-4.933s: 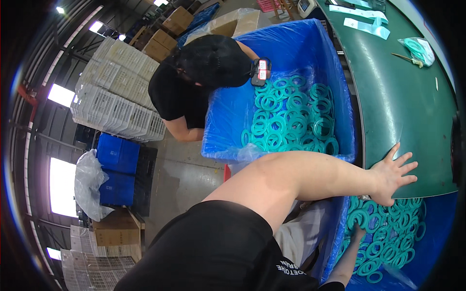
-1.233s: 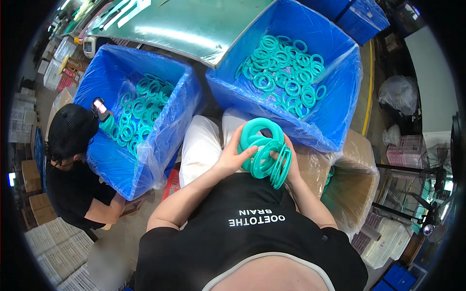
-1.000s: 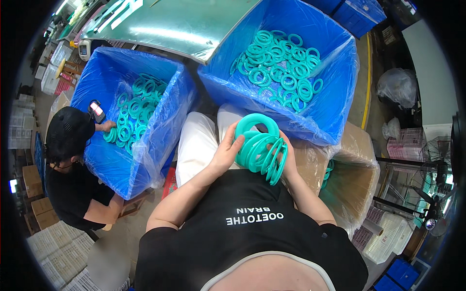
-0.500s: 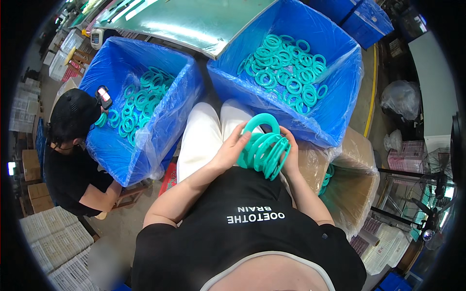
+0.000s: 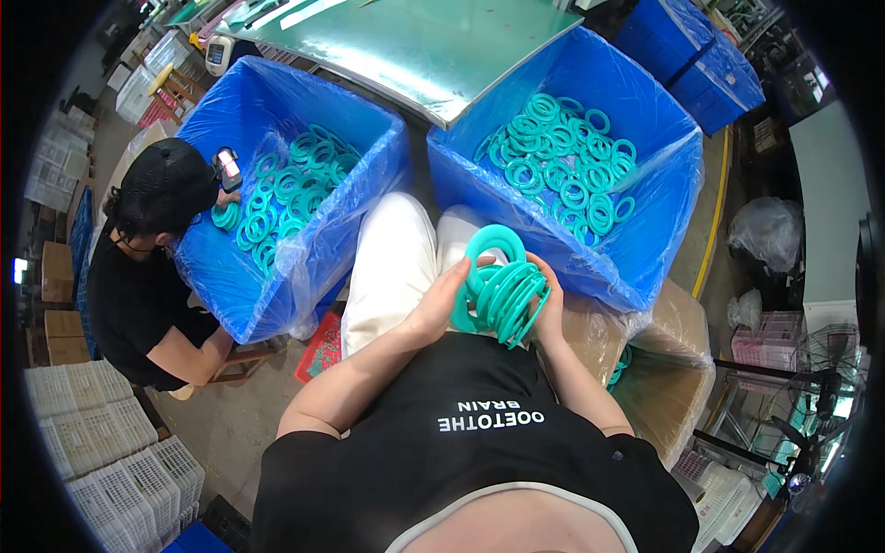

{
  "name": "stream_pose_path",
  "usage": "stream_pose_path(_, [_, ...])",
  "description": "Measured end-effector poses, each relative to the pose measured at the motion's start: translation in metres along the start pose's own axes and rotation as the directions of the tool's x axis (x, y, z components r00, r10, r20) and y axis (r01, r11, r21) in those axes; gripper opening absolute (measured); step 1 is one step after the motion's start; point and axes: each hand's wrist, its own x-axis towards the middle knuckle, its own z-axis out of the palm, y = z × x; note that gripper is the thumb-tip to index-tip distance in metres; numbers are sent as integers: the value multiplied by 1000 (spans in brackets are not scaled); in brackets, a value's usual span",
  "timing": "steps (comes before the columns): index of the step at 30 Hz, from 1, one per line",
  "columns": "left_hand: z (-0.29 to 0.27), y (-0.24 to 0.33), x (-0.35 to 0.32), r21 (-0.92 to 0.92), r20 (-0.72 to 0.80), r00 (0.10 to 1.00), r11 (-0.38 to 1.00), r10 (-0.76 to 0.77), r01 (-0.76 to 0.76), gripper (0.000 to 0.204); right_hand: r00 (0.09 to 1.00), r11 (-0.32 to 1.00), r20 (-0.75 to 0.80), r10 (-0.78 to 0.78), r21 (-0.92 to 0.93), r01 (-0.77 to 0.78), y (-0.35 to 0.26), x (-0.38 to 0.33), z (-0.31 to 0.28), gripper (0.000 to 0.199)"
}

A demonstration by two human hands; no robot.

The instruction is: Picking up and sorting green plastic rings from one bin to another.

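A stack of teal rubber rings (image 5: 502, 288) rests on my lap, held between both hands. My left hand (image 5: 435, 302) presses the stack's left side with the thumb up against it. My right hand (image 5: 550, 297) cups its right side, fingers curled over the ring edges. One ring stands up at the back of the stack. Just beyond my knees stands a blue plastic-lined bin (image 5: 670, 198) with several loose teal rings (image 5: 564, 164) in it.
A second blue lined bin (image 5: 241, 293) of teal rings sits to my left, where a person in a black cap (image 5: 157, 189) reaches in, holding a phone. A green table (image 5: 406, 51) lies beyond. A lined cardboard box (image 5: 671, 382) stands at my right; white crates (image 5: 92, 442) are stacked at the lower left.
Earlier my arm reached over the green table. In the last second the ring stack has stayed between my hands and dropped slightly toward my lap.
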Motion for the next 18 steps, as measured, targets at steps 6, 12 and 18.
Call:
stream_pose_path(6, [-8,-4,-8,246,-61,998,968,-24,39,41,992,981,110,59,-188,-38,-4,25,-5,48])
stream_pose_path(12, [1,-2,-3,-35,-37,996,996,-86,84,43,985,991,113,133,-25,-132,-10,19,-21,30])
stream_pose_path(18, [-25,-16,16,-47,20,995,994,-94,95,45,972,978,103,209,-32,-207,16,14,-23,17])
